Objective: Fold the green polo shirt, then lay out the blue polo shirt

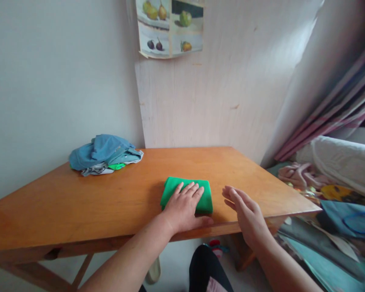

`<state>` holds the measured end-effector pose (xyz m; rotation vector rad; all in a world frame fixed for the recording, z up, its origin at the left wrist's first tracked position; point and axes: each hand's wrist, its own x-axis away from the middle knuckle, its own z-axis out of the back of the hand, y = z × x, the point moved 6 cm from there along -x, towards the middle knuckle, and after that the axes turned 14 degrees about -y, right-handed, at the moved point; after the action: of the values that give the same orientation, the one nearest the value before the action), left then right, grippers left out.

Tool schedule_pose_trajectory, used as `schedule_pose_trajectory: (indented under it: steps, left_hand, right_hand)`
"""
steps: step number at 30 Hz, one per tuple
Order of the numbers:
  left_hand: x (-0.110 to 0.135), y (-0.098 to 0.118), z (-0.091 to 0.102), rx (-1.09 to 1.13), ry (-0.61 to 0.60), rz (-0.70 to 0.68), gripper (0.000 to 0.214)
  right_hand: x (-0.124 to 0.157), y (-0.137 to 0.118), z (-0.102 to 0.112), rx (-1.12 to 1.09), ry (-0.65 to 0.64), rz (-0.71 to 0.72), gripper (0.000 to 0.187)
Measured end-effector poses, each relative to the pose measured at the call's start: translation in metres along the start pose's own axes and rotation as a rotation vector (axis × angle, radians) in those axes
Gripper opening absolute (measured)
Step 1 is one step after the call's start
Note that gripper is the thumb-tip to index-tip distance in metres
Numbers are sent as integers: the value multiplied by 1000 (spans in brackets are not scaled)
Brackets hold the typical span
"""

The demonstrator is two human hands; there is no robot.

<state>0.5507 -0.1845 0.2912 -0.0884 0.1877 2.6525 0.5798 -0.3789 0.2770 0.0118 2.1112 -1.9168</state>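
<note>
A folded green cloth [204,198] lies as a compact rectangle near the front edge of the wooden table [115,207]. My left hand [184,207] rests flat on top of it, fingers stretched forward and the thumb out to the right along the table edge. Part of the cloth is hidden under the palm. To the right of the cloth, and apart from it, my right hand [243,209] hovers over the table's front edge with its fingers extended and nothing in it.
A crumpled pile of clothes [106,152], blue on top with grey and bright green below, sits at the table's back left. Fruit pictures [170,28] hang on the wall behind. Cloths and other items [346,219] are heaped right of the table, below a curtain [331,105].
</note>
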Motion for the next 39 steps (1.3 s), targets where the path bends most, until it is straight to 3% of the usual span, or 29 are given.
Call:
schedule_pose_trajectory:
  steps: [6,10,14,17,20,23,27,30,34,37,39]
  left_hand:
    - [28,18,-3,-56,38,-38,104]
    - [40,26,-3,-63,58,-7,83]
    - [44,27,11,22,120,-12,65]
    - [48,24,38,216,285,58,54]
    - [53,23,65,561,453,89,41]
    - [55,24,76,964,561,64,33]
    - [49,24,64,1470,658,64,46]
    - [42,23,53,1682,697,97,55]
    - [38,12,45,1702,736,153,58]
    - [42,-8,36,1616,815,191,51]
    - [45,-23,23,1556,796,288,51]
  right_hand:
    - [51,20,-3,-72,-96,-188,48]
    - [70,53,-6,-202,-181,-354,49]
    - [77,67,-9,-299,-261,-398,49]
    - [78,61,-17,-327,-348,-378,49]
    - [77,49,-27,-320,-393,-352,47]
    - [73,35,-36,-316,-389,-336,50]
    - [65,16,-53,-426,-382,-231,61]
    - [60,10,-70,-571,-421,-178,63]
    - [44,11,-74,-566,-388,-169,57]
    - [19,16,-57,-428,-298,-207,53]
    - [-2,20,-46,-313,-284,-248,48]
